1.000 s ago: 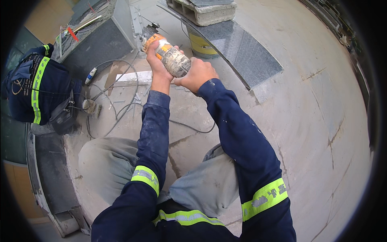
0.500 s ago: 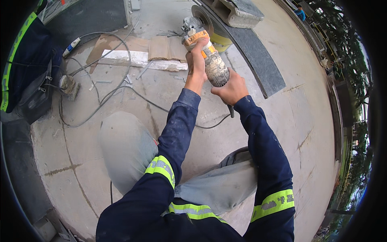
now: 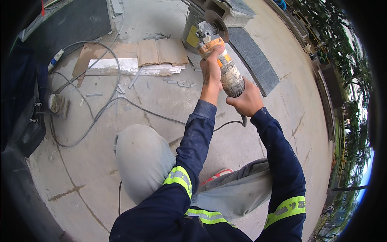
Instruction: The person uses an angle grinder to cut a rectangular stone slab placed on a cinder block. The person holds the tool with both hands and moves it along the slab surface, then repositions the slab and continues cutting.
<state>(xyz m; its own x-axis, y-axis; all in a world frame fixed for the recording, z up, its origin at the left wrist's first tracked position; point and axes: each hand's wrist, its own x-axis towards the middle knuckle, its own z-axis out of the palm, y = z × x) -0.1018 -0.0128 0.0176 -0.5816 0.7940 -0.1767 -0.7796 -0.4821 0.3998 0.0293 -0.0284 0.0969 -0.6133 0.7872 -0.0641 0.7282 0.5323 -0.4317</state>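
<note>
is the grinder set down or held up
Held up: left hand grips the grinder near its disc, right hand at its rear.

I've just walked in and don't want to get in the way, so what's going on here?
A person in navy sleeves holds an angle grinder bare-handed, the left hand toward the front, the right hand around the rear. Its disc appears beside a gray slab bearing a concrete block; whether it touches or spins, I can't tell. A cable loops across the floor to the left, near flattened cardboard.
</note>
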